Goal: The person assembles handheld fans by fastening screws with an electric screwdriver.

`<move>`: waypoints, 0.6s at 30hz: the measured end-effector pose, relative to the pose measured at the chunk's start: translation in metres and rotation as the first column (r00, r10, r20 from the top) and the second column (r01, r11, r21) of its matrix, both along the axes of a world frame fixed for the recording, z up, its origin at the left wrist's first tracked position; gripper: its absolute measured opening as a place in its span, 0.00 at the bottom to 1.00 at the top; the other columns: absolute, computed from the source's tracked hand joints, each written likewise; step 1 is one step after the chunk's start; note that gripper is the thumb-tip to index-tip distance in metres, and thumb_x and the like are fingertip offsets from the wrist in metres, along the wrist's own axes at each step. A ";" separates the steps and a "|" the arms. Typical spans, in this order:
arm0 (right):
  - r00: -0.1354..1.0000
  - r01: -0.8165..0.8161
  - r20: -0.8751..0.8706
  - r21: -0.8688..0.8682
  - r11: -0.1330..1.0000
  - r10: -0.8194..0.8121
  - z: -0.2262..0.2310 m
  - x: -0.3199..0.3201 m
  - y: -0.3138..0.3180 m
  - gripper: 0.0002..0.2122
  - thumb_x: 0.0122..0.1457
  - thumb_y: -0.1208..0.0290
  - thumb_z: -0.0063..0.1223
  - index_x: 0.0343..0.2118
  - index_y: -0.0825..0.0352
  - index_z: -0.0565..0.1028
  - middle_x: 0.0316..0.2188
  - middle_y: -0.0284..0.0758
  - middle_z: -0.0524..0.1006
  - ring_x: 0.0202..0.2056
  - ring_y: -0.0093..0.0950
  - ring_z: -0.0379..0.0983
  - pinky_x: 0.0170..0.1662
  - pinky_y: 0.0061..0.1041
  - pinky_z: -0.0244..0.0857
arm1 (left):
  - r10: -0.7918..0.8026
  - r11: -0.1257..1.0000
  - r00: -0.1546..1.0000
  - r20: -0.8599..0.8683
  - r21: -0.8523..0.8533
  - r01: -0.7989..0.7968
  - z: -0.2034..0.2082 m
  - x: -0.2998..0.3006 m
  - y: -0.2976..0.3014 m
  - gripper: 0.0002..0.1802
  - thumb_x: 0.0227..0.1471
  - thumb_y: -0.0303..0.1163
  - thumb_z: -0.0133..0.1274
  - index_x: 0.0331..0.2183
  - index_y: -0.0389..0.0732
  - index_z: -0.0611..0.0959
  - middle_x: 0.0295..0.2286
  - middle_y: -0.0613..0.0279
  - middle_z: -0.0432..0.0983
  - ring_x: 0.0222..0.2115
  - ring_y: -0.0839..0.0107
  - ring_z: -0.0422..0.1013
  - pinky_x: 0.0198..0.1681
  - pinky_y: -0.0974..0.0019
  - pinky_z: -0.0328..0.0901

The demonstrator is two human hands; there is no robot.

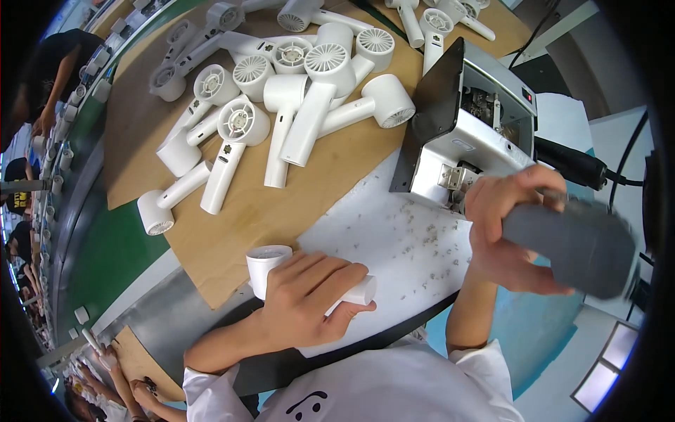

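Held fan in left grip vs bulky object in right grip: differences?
Colour: the held fan is white, the bulky object dark grey.
Shape: the held fan has a round head and slim handle; the bulky object looks thicker and blockier.
Clarity: the held fan is fairly sharp, the bulky object blurred.
Shared: both are held, in the left grip and right grip respectively.

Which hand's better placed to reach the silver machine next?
Probably the right hand: it appears nearer the silver machine, though holding a grey tool. The left hand, holding a white fan, looks farther.
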State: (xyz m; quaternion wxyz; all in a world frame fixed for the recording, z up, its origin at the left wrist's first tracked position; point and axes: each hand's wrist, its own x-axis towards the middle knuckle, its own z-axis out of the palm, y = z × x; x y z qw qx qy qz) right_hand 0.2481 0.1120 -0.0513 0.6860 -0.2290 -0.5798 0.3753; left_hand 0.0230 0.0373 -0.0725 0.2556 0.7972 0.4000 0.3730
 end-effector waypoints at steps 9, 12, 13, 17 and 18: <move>0.964 -0.007 -0.265 -0.157 0.988 -0.035 0.023 -0.011 -0.041 0.36 0.55 0.31 0.34 0.42 0.68 0.63 0.11 0.27 0.62 0.10 0.20 0.52 0.15 0.22 0.49 | 0.014 1.000 0.999 0.050 0.009 -0.014 -0.002 -0.004 -0.004 0.17 0.33 0.28 0.66 0.30 0.35 0.81 0.22 0.57 0.76 0.19 0.62 0.70 0.23 0.67 0.64; 0.920 -0.075 -0.391 -0.072 0.995 0.041 0.027 -0.011 -0.067 0.27 0.57 0.40 0.41 0.40 0.66 0.62 0.10 0.26 0.65 0.08 0.19 0.55 0.13 0.20 0.53 | 0.004 1.000 0.994 0.110 0.019 -0.006 0.000 -0.002 -0.007 0.17 0.32 0.28 0.66 0.31 0.35 0.82 0.23 0.56 0.76 0.19 0.62 0.71 0.22 0.67 0.64; 0.910 -0.174 -0.389 -0.048 0.984 0.142 0.025 -0.002 -0.076 0.25 0.57 0.43 0.44 0.39 0.65 0.62 0.10 0.26 0.66 0.07 0.18 0.57 0.11 0.19 0.55 | 0.004 1.000 0.994 0.107 0.017 -0.005 0.000 -0.001 -0.007 0.17 0.32 0.28 0.66 0.31 0.35 0.82 0.23 0.56 0.76 0.19 0.62 0.71 0.22 0.67 0.64; 0.884 -0.255 -0.413 -0.030 0.967 0.220 0.032 -0.027 -0.081 0.18 0.58 0.50 0.44 0.34 0.61 0.60 0.06 0.27 0.65 0.04 0.17 0.57 0.07 0.18 0.57 | -0.004 1.000 0.990 0.139 0.030 0.000 -0.003 0.003 -0.007 0.17 0.33 0.29 0.67 0.30 0.34 0.82 0.23 0.56 0.76 0.19 0.62 0.70 0.22 0.67 0.63; 0.854 -0.267 -0.470 -0.024 0.963 0.225 0.035 -0.039 -0.079 0.17 0.58 0.51 0.44 0.33 0.61 0.60 0.05 0.27 0.64 0.04 0.17 0.56 0.07 0.18 0.57 | -0.001 0.999 0.989 0.150 0.035 -0.004 -0.004 0.002 -0.008 0.18 0.34 0.30 0.67 0.30 0.34 0.82 0.23 0.56 0.76 0.19 0.62 0.70 0.22 0.67 0.63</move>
